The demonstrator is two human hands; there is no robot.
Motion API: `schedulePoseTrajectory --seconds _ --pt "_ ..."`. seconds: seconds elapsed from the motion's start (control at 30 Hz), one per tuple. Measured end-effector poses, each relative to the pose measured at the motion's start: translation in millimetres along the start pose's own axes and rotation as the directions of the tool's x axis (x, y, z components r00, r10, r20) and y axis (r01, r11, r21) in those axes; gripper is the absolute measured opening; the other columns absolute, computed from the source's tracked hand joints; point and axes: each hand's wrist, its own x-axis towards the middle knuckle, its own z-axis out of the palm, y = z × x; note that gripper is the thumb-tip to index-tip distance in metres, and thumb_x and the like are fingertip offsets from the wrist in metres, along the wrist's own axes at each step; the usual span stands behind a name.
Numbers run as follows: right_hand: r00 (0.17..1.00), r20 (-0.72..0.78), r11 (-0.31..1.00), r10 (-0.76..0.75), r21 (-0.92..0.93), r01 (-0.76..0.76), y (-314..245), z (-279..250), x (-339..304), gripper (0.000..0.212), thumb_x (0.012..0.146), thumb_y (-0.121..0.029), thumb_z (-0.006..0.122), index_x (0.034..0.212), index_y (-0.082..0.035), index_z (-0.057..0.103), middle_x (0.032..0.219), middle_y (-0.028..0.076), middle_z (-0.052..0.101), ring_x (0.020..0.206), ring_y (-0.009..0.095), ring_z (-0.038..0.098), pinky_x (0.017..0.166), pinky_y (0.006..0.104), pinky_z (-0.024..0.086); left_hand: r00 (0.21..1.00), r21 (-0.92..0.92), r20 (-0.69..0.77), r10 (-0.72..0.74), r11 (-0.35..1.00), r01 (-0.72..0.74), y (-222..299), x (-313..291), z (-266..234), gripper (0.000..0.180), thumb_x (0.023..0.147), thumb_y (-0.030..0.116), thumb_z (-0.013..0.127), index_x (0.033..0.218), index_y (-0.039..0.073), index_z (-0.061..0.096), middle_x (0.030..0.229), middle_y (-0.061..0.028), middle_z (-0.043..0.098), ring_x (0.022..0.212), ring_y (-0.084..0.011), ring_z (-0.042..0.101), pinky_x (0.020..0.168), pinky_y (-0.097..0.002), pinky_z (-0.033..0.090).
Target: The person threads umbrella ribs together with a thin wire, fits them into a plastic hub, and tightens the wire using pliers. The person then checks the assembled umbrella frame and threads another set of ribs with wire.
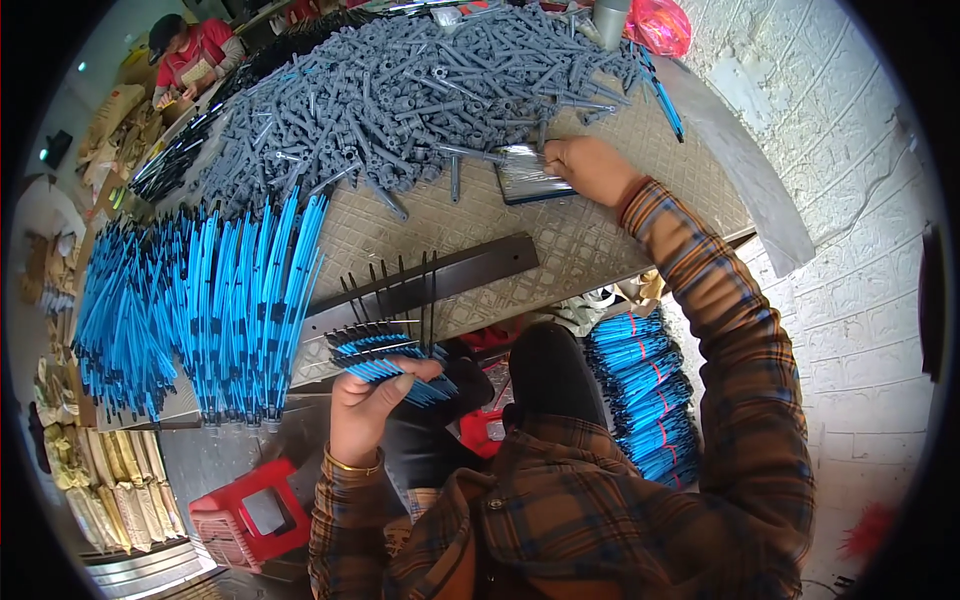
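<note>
Below the table's near edge, my left hand (pixel 362 412) is closed round a fanned bunch of slim blue rods with black ends (pixel 398 372). A few of its thin black ends stick up past the edge of a dark bar (pixel 480 262). My right hand (pixel 597 168) reaches across the table to a shallow dark-rimmed tray (pixel 537 200). Thin silvery metal pins (pixel 526 170) lie in that tray. Thumb and fingers of this hand are pinched together at the tray's right side; whatever they hold is hidden.
A large heap of grey plastic pieces (pixel 390 95) covers the table's far half. Blue rods (pixel 245 300) stand massed at the left. Banded blue bundles (pixel 645 390) lie low right, beside my leg. A red stool (pixel 265 510) is lower left. Another person (pixel 195 60) works far left.
</note>
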Motion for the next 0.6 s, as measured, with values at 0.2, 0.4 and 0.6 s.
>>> schedulePoseTrajectory --seconds 0.2,0.4,0.6 --pt "0.994 -0.09 0.998 -0.058 0.01 0.059 1 6 -4 0.013 0.083 -0.016 0.054 0.086 -0.004 0.051 0.079 0.019 0.057 0.075 0.039 0.056 0.066 0.0447 0.043 0.998 -0.001 0.046 -0.035 0.999 0.035 1 1 -2 0.015 0.087 0.0 0.053 0.1 -0.002 0.06 0.098 -0.0159 0.065 0.096 -0.0245 0.062 0.087 -0.0363 0.047" --pt "0.973 -0.14 0.977 -0.182 0.089 0.195 -35 2 -11 0.012 0.082 -0.011 0.053 0.093 -0.005 0.052 0.083 0.017 0.055 0.075 0.038 0.055 0.066 0.044 0.044 0.999 0.017 0.025 -0.025 1.0 0.024 0 3 -1 0.015 0.085 0.001 0.055 0.099 -0.001 0.06 0.096 -0.017 0.065 0.093 -0.0268 0.063 0.085 -0.0385 0.048" --pt "0.936 -0.053 0.915 -0.347 0.198 0.351 -94 4 -29 0.021 0.08 -0.009 0.055 0.101 -0.009 0.055 0.084 0.013 0.051 0.073 0.035 0.055 0.063 0.0411 0.045 0.999 -0.001 0.043 -0.018 1.0 0.018 1 3 -1 0.016 0.087 -0.001 0.052 0.1 -0.002 0.061 0.099 -0.0151 0.065 0.096 -0.0236 0.061 0.087 -0.0354 0.047"
